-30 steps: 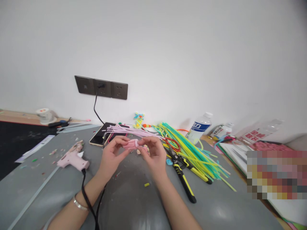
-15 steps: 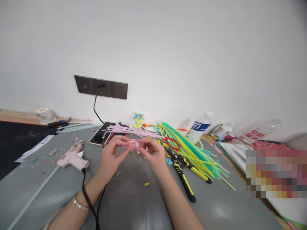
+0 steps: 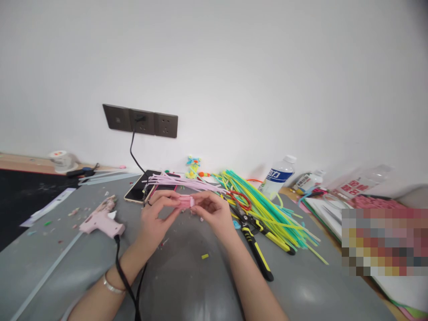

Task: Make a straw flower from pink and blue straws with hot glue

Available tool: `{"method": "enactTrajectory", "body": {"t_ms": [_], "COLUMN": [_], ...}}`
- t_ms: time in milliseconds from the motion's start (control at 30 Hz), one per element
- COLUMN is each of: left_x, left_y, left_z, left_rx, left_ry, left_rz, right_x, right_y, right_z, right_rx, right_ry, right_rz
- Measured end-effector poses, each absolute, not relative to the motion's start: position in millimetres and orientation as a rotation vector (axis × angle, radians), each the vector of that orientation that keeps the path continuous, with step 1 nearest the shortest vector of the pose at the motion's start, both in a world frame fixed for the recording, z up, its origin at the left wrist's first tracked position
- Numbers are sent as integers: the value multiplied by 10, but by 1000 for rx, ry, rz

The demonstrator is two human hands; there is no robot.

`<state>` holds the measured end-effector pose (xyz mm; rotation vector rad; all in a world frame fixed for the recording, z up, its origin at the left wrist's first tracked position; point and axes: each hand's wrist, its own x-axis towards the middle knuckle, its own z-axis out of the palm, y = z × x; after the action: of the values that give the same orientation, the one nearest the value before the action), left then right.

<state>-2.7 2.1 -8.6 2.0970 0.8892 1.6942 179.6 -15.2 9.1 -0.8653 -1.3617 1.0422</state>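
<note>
Between my two hands is a small pink bundle of short pipe-cleaner-like pieces (image 3: pixel 185 201), held above the grey tabletop. My left hand (image 3: pixel 157 216) pinches its left end between thumb and fingers. At the right end, where a paler pink bit shows, the fingertips of my right hand (image 3: pixel 212 211) are closed on it. Behind the hands lie long pale pink pipe cleaners (image 3: pixel 183 182). A pink hot glue gun (image 3: pixel 104 222) rests on its side to the left of my left hand, its black cord running past my left forearm.
Yellow-and-black pliers (image 3: pixel 256 245) and red-handled scissors (image 3: pixel 245 200) lie right of my right arm, by green and yellow pipe cleaners (image 3: pixel 277 214). Behind stand a water bottle (image 3: pixel 278 176) and a small blue-yellow figure (image 3: pixel 193 166). A phone (image 3: pixel 137 189) lies behind my left hand.
Both hands stay in nearly the same place on the pink bundle. My right fingertips and the paler bit at its end have shifted very slightly.
</note>
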Motion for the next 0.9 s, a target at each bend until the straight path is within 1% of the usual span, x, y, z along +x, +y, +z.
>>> {"method": "enactTrajectory", "body": {"t_ms": [167, 300, 367, 500, 633, 700, 900], "left_x": [-23, 22, 56, 86, 40, 19, 42], "left_y": [60, 58, 39, 54, 149, 181, 163], "left_z": [-109, -124, -118, -146, -201, -202, -160], "left_rx": [2022, 1900, 1852, 1829, 1754, 1712, 1662], "left_ry": [834, 782, 815, 989, 1158, 1167, 1110], "left_rz": [1600, 1447, 1355, 1225, 1279, 1280, 1138], "right_x": [1769, 1746, 1757, 1886, 2057, 2079, 1944], "right_y": [-156, -172, -171, -139, -108, -107, -136], "right_z": [88, 92, 95, 110, 91, 49, -99], "right_rx": [-891, -932, -947, -1040, -1148, -1222, -1328], "right_ry": [-1385, -1486, -1514, -1488, -1617, -1732, -2008], "right_rz": [965, 792, 760, 891, 1165, 1186, 1231]}}
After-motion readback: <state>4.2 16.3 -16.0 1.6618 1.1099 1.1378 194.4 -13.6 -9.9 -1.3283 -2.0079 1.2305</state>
